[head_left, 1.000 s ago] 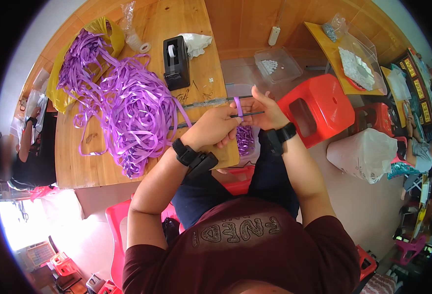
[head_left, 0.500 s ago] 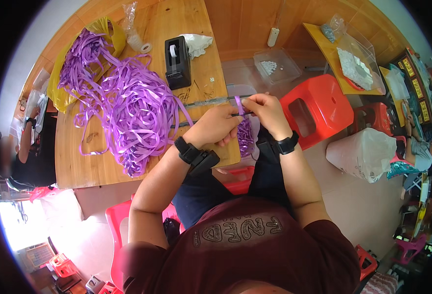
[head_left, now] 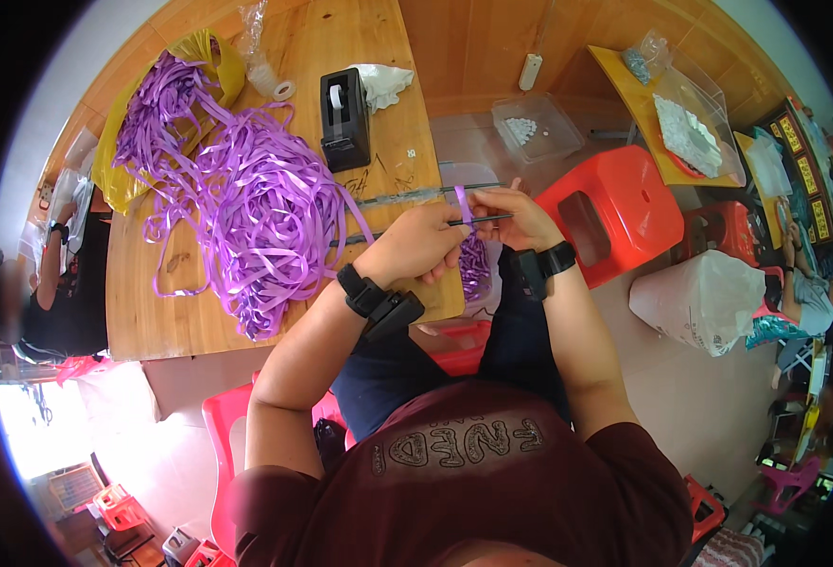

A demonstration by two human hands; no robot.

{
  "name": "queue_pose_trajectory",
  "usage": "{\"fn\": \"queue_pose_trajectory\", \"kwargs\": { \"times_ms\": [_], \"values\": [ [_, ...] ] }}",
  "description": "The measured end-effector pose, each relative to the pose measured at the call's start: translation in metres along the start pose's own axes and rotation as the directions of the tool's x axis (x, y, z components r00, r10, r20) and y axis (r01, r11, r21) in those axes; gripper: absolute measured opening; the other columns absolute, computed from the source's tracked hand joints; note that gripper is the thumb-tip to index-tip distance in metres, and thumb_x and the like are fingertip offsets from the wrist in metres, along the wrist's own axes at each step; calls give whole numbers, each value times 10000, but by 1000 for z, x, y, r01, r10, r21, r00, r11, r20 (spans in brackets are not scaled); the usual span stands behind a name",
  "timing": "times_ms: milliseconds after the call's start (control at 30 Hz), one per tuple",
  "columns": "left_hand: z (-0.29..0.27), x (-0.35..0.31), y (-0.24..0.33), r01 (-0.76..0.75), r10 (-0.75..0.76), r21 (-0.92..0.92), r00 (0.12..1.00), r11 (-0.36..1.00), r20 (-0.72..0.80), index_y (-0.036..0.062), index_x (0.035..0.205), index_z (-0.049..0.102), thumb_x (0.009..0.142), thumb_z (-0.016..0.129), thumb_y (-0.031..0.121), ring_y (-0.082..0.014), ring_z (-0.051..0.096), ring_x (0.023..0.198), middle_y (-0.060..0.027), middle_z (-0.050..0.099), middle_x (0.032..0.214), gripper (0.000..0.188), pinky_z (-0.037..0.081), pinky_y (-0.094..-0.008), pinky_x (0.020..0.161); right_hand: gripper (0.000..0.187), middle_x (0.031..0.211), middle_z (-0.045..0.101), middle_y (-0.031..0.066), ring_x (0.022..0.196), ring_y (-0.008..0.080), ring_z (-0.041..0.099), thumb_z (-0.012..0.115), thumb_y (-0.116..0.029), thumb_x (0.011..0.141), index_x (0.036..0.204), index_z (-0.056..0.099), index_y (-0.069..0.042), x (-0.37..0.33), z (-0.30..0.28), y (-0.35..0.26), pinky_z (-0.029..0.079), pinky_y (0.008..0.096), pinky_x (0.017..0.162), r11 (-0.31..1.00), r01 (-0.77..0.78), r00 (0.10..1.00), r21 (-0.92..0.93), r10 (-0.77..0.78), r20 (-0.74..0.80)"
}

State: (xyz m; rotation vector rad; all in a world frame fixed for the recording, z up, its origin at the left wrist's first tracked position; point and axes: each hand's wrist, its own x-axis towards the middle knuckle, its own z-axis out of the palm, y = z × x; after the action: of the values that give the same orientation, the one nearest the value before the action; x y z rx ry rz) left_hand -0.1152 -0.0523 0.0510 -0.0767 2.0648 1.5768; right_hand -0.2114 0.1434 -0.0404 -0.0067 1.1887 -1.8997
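Observation:
Two thin dark rods jut past the table's right edge; clear tape fixes the far rod (head_left: 407,197) to the tabletop. A strip of purple ribbon (head_left: 463,202) crosses the rods beyond the edge. My left hand (head_left: 416,242) is closed over the near rod (head_left: 489,219) at the table edge, its fingers curled; a ribbon strand from the large purple heap (head_left: 275,189) runs under it. What sits inside those fingers is mostly hidden. Beside the strip, my right hand (head_left: 522,219) pinches at the ribbon, its fingers straighter around the rods' ends.
A black tape dispenser (head_left: 343,128) stands at the back of the table, left of a crumpled white bag (head_left: 383,83). Below the rods is a pale bin (head_left: 485,180) with purple ribbon pieces. A red stool (head_left: 639,222) stands right. Someone sits at the far left (head_left: 52,293).
My right hand has turned and its fingers have straightened near the ribbon strip, baring more of the near rod's end. My left hand has hardly moved.

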Motion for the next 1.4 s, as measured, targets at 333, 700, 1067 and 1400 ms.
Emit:
{"fn": "queue_pose_trajectory", "kwargs": {
  "times_ms": [333,700,1067,1400],
  "values": [
    [-2,8,-12,30,-28,47,999,998,-41,21,1241,588,993,548,205,-85,545,452,-16,590,657,310,432,-226,404,424,987,718,140,888,304,687,498,-441,1023,1070,679,-60,19,26,19,537,416,808,968,-75,771,238,-95,630],
    [-66,-103,-17,-194,486,551,747,812,-453,49,1236,649,945,612,149,-152,651,725,-102,682,836,310,525,-326,665,186,668,430,-65,611,68,422,652,-326,970,1056,632,-162,-6,-66,35,385,257,619,845,185,951,502,-282,123],
    [-170,-127,-77,244,573,799,585,550,-574,21,994,700,872,635,220,-371,669,852,-183,692,881,242,517,-454,776,712,1386,537,113,943,124,624,698,-157,921,1526,322,-124,14,-82,78,492,216,619,781,276,804,-560,-507,-311],
    [-15,-125,43,-434,841,753,459,495,-288,64,983,693,853,742,127,-210,721,704,-92,700,782,153,550,-324,605,475,806,621,-13,728,29,561,730,-15,872,1321,576,-3,-104,156,1,437,187,662,498,693,697,-521,-647,309]
  ]
}}
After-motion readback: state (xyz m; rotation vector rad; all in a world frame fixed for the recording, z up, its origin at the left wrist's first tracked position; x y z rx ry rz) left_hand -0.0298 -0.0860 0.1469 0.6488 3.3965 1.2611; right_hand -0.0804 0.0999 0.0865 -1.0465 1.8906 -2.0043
